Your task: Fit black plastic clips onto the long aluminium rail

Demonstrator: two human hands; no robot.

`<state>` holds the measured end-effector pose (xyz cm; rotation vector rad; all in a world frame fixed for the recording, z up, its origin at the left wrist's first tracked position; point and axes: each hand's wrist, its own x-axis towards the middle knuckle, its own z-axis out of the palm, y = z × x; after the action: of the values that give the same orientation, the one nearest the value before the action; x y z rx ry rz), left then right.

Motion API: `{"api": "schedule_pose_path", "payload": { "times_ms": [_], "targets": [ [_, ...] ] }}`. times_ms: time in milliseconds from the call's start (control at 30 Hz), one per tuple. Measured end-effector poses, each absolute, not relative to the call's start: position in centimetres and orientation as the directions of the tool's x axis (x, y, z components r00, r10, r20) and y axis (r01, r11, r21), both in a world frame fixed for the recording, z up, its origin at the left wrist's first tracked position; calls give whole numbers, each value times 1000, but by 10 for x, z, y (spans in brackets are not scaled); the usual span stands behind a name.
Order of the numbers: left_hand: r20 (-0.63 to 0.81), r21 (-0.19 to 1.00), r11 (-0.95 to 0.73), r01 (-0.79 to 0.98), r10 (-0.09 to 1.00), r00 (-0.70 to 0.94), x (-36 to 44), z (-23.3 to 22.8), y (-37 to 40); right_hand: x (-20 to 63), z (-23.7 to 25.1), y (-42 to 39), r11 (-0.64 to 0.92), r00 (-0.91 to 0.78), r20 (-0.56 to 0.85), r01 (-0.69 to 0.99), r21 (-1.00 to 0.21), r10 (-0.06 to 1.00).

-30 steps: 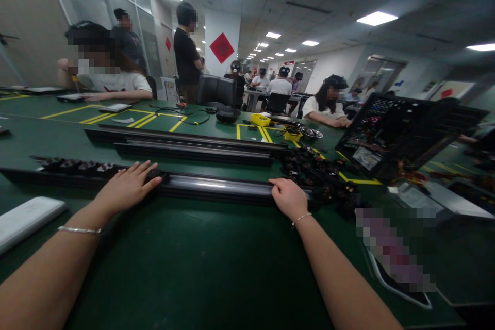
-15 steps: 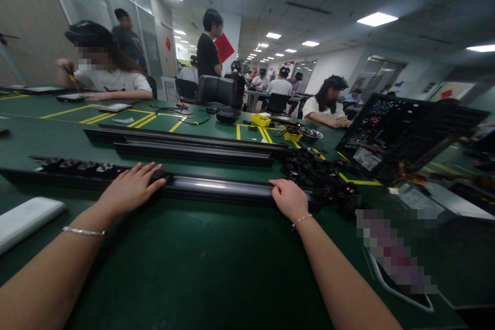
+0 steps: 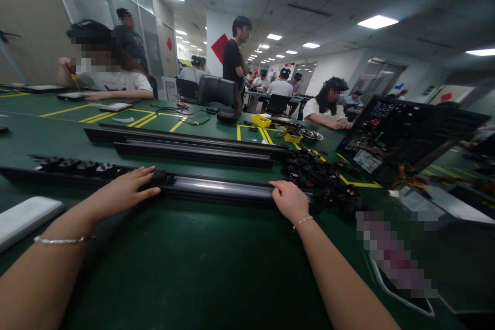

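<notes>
A long black metal rail (image 3: 222,186) lies crosswise before me, with a shiny groove along its right half. Small black parts with metal tabs (image 3: 87,166) sit in a row on its left half. My left hand (image 3: 131,187) is open, fingers stretched out over the rail beside a small black block (image 3: 159,177). Near the rail's right end my right hand (image 3: 291,199) is closed on its edge, with the index finger along the top; the thumb is hidden. A heap of black parts with copper-coloured bits (image 3: 323,175) lies just beyond that end.
Two more black rails (image 3: 193,152) lie behind on the green table (image 3: 201,268). A white oblong case (image 3: 29,219) is at left. An open black computer case (image 3: 402,134) and a phone-like device (image 3: 402,289), partly blurred out, are at right. A yellow tray (image 3: 261,120) stands farther back.
My left hand has slid a little left and lower along the rail, uncovering more of the small black block. My right hand stays in place. A standing person behind has moved right.
</notes>
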<state>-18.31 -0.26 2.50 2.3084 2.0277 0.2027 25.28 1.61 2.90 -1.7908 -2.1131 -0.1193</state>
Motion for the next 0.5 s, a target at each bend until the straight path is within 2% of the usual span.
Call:
{"api": "schedule_pose_path", "payload": {
  "times_ms": [367,500],
  "targets": [
    [32,98,-127,987,992,125,-180,30,-4,253,30,15,198,-133,328,965,-173,935],
    [13,30,-121,992,993,120,-174,28,-4,253,29,16,196,-131,326,965,-175,936]
  ]
}}
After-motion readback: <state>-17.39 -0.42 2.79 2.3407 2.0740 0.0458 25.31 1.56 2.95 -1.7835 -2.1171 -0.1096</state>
